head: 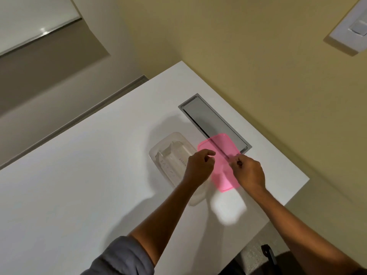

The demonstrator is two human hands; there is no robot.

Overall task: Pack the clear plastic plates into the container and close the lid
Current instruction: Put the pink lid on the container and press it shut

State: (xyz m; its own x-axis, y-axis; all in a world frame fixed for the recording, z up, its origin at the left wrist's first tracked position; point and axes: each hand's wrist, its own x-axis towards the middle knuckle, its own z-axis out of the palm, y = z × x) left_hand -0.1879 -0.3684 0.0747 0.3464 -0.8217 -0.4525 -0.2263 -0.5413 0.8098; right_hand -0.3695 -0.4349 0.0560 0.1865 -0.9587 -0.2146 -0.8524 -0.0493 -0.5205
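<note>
Here, pink lid [222,155] lies beneath both hands [224,169].

One white table [79,175] carries one clear plastic container [158,155] and one pink translucent lid [222,175]. One grey cable hatch [214,120] is set into it. Two hands show: left hand [198,167], right hand [250,173]. One wall switch [349,26].
</note>
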